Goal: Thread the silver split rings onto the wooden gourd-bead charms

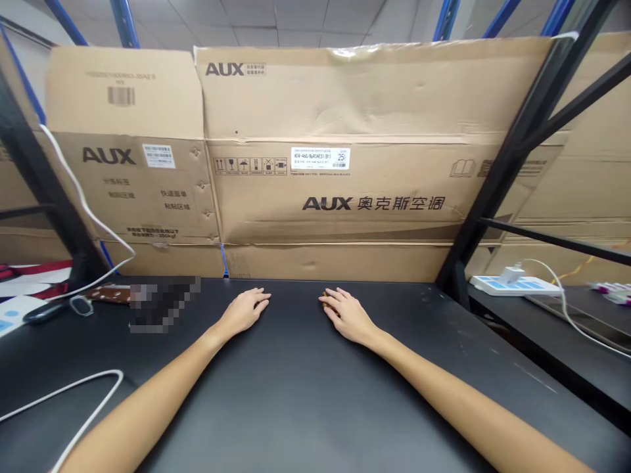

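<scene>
My left hand [245, 310] rests on the black tabletop [296, 387] with its fingers stretched forward and the thumb apart. Nothing shows in it. Across from it, my right hand [349, 316] lies palm down with its fingers curved over a small thing. Only orange-brown bits of this small thing [325, 295] show at the fingertips and by the thumb; the hand hides the rest, so its kind cannot be told. Bare tabletop lies between the two hands.
Cardboard sheets [325, 98] printed AUX stand along the back edge. A blurred-out dark item [165, 305] and a brown patterned item [109, 293] lie at left, near a white cable [91, 210]. Black frame posts [513, 157] flank the table; a power strip [530, 285] sits beyond the right one.
</scene>
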`<act>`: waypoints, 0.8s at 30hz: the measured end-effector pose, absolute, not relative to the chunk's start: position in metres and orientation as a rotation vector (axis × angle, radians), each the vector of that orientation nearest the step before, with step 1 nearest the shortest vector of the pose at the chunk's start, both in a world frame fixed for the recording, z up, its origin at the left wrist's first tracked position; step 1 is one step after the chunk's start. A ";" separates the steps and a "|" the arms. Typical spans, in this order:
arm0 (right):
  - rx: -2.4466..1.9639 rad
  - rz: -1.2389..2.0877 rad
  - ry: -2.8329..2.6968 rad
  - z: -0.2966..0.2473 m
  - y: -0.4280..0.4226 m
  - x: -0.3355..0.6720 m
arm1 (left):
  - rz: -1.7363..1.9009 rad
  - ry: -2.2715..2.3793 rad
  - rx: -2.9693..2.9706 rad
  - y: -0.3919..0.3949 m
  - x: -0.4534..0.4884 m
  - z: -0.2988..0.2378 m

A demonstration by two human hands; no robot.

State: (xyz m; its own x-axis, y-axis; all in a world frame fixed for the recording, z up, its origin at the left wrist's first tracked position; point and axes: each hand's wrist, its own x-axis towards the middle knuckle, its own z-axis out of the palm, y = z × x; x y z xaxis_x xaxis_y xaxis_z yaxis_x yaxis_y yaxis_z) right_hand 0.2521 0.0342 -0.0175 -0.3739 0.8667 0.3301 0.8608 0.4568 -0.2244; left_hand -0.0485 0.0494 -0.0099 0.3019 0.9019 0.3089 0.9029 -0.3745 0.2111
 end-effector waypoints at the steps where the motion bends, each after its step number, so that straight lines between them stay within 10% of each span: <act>1: -1.459 0.008 -2.300 -0.018 0.036 0.253 | -0.587 -1.780 -2.503 0.049 -0.049 -0.010; 11: -1.321 -0.195 -2.221 -0.011 0.025 0.245 | -0.660 -1.602 -2.445 0.025 -0.024 -0.006; 24: -1.119 0.333 -2.626 0.001 -0.006 0.227 | -0.365 -1.509 -2.902 -0.006 0.001 -0.002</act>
